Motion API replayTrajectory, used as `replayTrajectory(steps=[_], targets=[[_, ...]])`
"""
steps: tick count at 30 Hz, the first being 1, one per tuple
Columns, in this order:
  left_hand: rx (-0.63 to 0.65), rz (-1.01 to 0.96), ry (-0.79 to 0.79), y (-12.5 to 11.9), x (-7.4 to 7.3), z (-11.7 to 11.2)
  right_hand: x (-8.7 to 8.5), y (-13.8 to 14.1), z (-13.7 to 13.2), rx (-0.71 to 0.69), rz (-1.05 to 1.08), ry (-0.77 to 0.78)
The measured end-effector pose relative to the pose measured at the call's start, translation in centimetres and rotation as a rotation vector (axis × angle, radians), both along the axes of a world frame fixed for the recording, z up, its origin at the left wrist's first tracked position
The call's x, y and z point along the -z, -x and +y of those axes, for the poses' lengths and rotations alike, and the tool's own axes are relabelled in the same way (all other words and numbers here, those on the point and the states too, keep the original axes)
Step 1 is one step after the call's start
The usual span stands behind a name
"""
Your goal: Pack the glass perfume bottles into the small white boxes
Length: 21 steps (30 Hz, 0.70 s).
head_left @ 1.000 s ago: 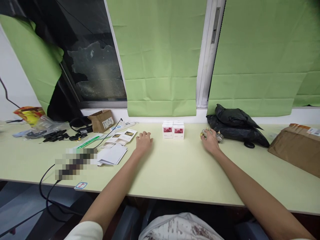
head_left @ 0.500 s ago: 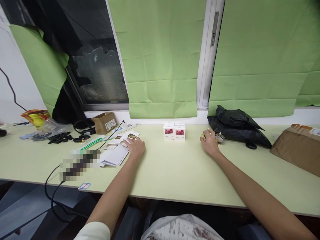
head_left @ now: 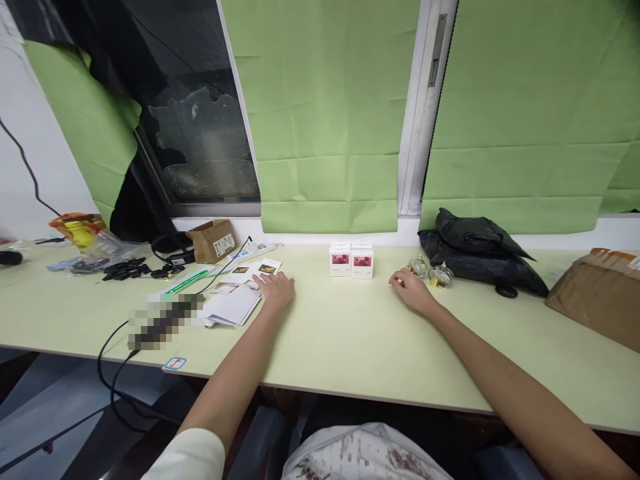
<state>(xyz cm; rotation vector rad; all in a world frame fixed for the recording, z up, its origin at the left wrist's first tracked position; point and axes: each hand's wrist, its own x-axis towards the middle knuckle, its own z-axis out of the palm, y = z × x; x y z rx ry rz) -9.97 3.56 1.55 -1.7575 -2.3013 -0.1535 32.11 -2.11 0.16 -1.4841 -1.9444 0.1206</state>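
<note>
My left hand (head_left: 276, 290) lies palm down with its fingers spread. Its fingertips touch the right edge of the white papers and flattened cartons (head_left: 235, 303). To the right, my right hand (head_left: 414, 291) hovers low over or rests on the table, fingers loosely curled, and nothing shows in them. Just beyond it sit two clear glass bottles with gold-coloured parts, one bottle (head_left: 417, 267) behind the fingers and another bottle (head_left: 441, 275) to the right. Between my hands, farther back, several small white boxes (head_left: 351, 263) with pink flower pictures stand in a tight block.
Black plastic bags (head_left: 480, 253) and a brown parcel (head_left: 597, 300) lie at the right. Leftward are a small open cardboard box (head_left: 213, 242), black parts (head_left: 127, 269), a pixelated object (head_left: 165, 323) with cables and a green-striped strip (head_left: 187, 281). The table's front edge (head_left: 350, 397) runs before me.
My right hand has come away from the glass bottles, moving left and slightly toward me, so both bottles now show. My left hand stays by the papers. The view has shifted slightly.
</note>
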Motion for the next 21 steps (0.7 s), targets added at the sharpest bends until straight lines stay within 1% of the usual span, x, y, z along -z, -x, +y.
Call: replayTrajectory(steps=[3, 5, 7, 9, 12, 17, 21], targets=[[-0.024, -0.028, -0.069, 0.3, -0.2, 0.0, 0.1, 0.2, -0.2, -0.032, -0.041, 0.030], [-0.077, -0.052, -0.085, 0.8, -0.4, 0.1, 0.3, 0.1, -0.2, -0.044, -0.045, 0.034], [-0.146, -0.091, -0.023, 1.3, -0.5, 0.3, 0.5, -0.2, 0.0, -0.058, -0.043, 0.026], [-0.165, -0.126, 0.052, 1.4, -0.6, 0.3, 0.8, -0.4, 0.3, -0.070, -0.043, 0.017], [-0.096, -0.118, 0.089, 1.1, -0.6, 0.1, 1.1, -0.5, 0.5, -0.088, -0.046, 0.028], [0.057, -0.092, -0.038, -0.2, -0.8, -0.8, 1.3, -0.6, 0.5, -0.124, -0.042, 0.036], [0.155, -0.118, -0.053, -1.3, -1.1, -1.0, 1.3, -0.6, 0.5, -0.126, -0.040, 0.040]])
